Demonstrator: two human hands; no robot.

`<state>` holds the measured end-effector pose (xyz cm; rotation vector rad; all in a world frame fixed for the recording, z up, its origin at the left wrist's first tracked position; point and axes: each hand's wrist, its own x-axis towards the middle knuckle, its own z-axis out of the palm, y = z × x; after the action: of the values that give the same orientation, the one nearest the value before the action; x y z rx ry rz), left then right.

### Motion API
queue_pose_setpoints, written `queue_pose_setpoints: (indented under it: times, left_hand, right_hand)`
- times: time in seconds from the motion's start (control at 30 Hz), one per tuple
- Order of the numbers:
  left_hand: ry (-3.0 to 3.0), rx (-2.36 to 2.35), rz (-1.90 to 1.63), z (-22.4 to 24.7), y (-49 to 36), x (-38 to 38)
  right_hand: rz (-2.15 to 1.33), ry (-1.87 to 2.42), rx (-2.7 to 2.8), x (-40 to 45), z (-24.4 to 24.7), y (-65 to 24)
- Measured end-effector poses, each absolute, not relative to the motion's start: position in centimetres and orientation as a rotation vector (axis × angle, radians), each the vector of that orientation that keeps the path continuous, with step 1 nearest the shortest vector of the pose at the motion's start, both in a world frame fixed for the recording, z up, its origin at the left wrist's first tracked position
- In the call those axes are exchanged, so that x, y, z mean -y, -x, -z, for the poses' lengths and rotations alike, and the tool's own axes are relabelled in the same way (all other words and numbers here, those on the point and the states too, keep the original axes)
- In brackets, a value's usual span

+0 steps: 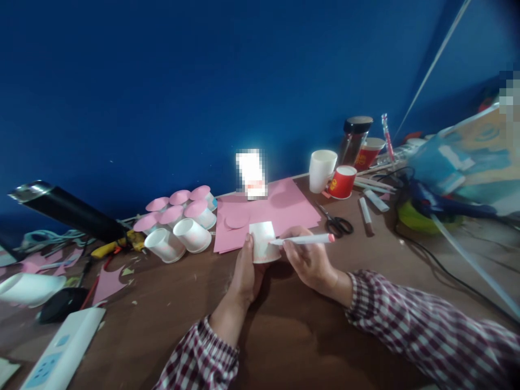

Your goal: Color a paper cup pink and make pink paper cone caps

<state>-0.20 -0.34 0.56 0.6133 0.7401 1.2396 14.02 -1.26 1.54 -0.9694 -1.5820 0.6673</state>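
My left hand (246, 268) is closed around a white paper cup (263, 242), which it holds upside down above the brown table. Faint reddish marks show on the cup's side. In my right hand (311, 262) is a white marker (309, 239) with a pink-red end. Its tip points left and meets the cup's wall, or comes very close to it. Behind the cup lie pink paper sheets (280, 200) with a cut pink paper circle (237, 219) on them. Black-handled scissors (338, 223) rest to the right of the sheets.
Several white cups topped with pink paper cones (177, 214) stand at the left, near two uncovered cups (164, 245). Further left are a black cylinder (69, 208) and a power strip (63, 346). A red cup (342, 181), a glue gun (430, 197) and cables lie right.
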Motion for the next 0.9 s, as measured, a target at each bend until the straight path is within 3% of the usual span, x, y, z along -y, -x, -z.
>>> queue_pose_setpoints:
  times: [0.9]
  left_hand:
    - [-0.592,-0.720,-1.248,-0.5,0.3,0.4]
  right_hand:
    - [-0.603,0.907,1.537,1.0,-0.5,-14.0]
